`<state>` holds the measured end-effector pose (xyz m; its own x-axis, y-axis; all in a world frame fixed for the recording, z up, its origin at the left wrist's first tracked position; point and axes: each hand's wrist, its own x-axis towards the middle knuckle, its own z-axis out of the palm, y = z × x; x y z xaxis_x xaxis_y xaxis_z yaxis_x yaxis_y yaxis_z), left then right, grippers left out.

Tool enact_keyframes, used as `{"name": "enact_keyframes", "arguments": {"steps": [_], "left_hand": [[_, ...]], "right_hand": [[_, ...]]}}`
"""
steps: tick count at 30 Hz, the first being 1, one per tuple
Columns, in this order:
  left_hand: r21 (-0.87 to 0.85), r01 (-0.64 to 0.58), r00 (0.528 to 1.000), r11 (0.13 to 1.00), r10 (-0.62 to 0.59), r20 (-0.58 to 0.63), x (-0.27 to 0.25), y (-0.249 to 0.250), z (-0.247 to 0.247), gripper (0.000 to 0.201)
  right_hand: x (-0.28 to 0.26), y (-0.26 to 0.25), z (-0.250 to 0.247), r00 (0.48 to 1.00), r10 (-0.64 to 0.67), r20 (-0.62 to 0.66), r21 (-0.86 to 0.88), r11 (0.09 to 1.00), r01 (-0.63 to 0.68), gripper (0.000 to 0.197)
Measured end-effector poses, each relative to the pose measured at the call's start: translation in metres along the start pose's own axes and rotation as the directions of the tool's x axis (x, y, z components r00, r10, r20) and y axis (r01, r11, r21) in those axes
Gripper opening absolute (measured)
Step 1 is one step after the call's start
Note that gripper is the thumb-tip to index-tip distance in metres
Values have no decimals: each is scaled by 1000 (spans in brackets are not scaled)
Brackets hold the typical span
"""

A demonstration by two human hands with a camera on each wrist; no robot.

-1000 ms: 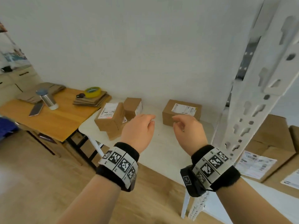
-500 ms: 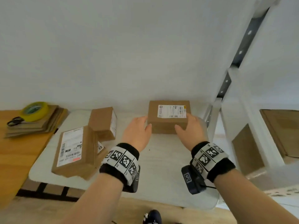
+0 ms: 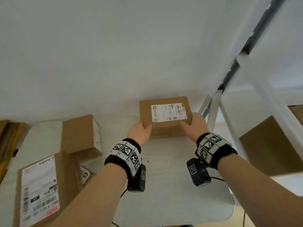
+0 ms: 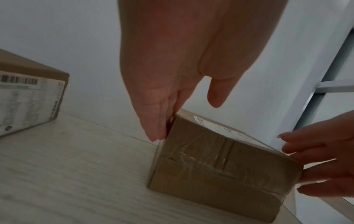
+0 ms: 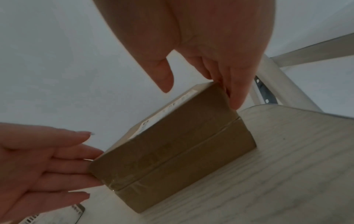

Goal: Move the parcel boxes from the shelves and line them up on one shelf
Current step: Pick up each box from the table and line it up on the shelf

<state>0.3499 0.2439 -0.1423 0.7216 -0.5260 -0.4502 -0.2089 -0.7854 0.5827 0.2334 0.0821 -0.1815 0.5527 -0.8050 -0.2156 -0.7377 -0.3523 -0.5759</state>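
Observation:
A brown parcel box (image 3: 146, 112) with a white shipping label on top sits at the back of the pale shelf board (image 3: 172, 177), against the wall. My left hand (image 3: 139, 130) lies with straight fingers against its left side and my right hand (image 3: 195, 125) against its right side. In the left wrist view the left hand's fingers (image 4: 159, 121) touch the taped box (image 4: 220, 166) at its corner, the thumb hovering above. In the right wrist view the right hand's fingers (image 5: 229, 84) press the box (image 5: 182, 144) on its far end. The box's bottom rests on the board.
An upright brown box (image 3: 78, 133) stands left of the hands, and a large labelled box (image 3: 44, 190) lies at the front left over a smaller one (image 3: 85, 174). A white metal upright (image 3: 213, 112) rises at the right. Another brown box (image 3: 268, 148) sits beyond it.
Both hands reached forward from mid-air to the labelled box and now lie against its two sides. The view moved closer and tilted down onto the shelf.

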Motion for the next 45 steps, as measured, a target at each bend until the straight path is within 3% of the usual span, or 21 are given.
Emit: {"name": "enact_keyframes", "arguments": {"steps": [3, 4, 10, 15, 20, 25, 30, 39, 45], "left_hand": [[-5, 0, 1000, 1000, 0, -28, -6, -2, 3, 41], [-12, -4, 999, 1000, 3, -46, -11, -3, 3, 41], [-30, -42, 965, 999, 33, -262, -71, 6, 2, 35], [-83, -94, 893, 992, 47, -448, -154, 23, 12, 39], [-115, -152, 823, 982, 61, -565, -224, 25, 24, 31], [-104, -196, 747, 975, 80, -660, -285, 27, 33, 35], [-96, -223, 687, 970, 86, -721, -334, 23, 33, 47], [-32, -432, 620, 901, 271, -737, -430, 18, 46, 34], [-104, -553, 645, 827, 346, -681, -467, 33, 73, 28]], "right_hand": [[-19, -14, -12, 1000, 18, 3, 103, 995, -18, 41], [-24, -16, -14, 1000, 18, -8, 154, 988, -17, 41], [-76, -24, -45, 998, 11, -60, 403, 915, 14, 66], [-135, -14, -80, 995, -13, -99, 476, 877, 59, 71], [-191, 6, -115, 992, -109, -60, 528, 840, 124, 58], [-248, 21, -145, 972, -199, -124, 656, 718, 231, 54], [-299, 30, -170, 946, -266, -187, 682, 658, 320, 49], [-389, 62, -187, 920, -264, -289, 635, 666, 391, 31], [-429, 96, -223, 894, -192, -405, 685, 585, 435, 31]]}}
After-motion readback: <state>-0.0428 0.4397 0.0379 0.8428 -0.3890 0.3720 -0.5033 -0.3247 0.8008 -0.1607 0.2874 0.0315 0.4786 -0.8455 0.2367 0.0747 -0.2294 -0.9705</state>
